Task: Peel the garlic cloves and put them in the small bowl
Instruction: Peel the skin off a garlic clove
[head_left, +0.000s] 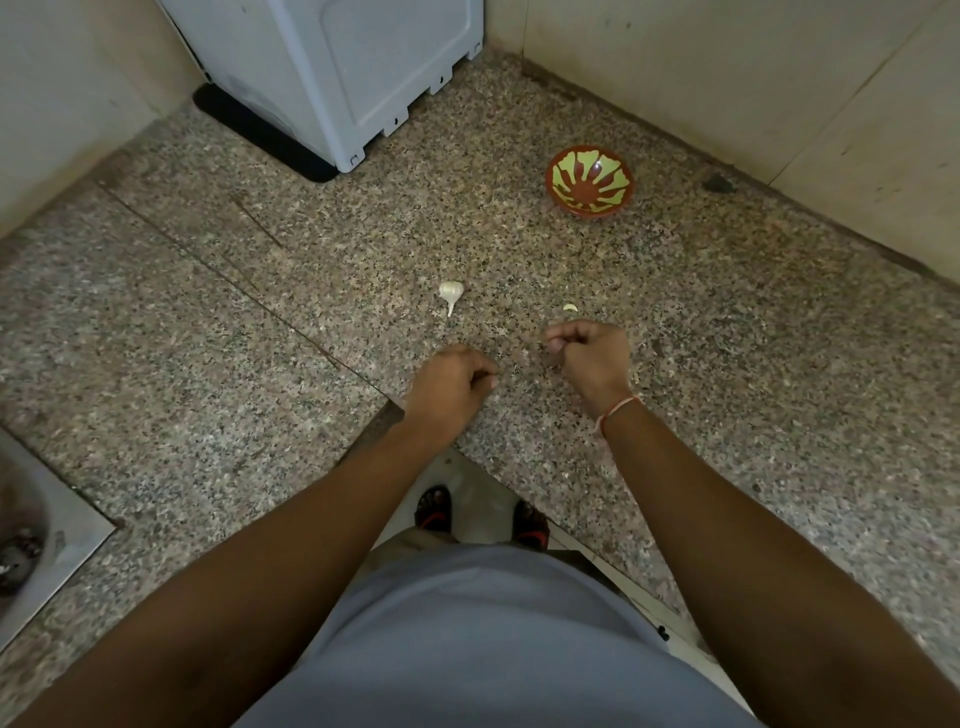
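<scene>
A white garlic bulb (450, 292) lies on the speckled granite counter (260, 322), its stem pointing toward me. A single pale clove (570, 308) lies to its right. The small red bowl with a green petal pattern (589, 180) stands further back on the right and looks empty. My left hand (452, 382) rests on the counter just below the bulb, fingers curled, with nothing visible in it. My right hand (589, 356) hovers just below the loose clove, fingers curled inward; nothing shows between them.
A white plastic appliance (337, 73) on a black base stands at the back left. Tiled walls (779, 104) close in the corner. A steel sink (31, 530) sits at the left edge. The counter's front edge runs diagonally near my wrists.
</scene>
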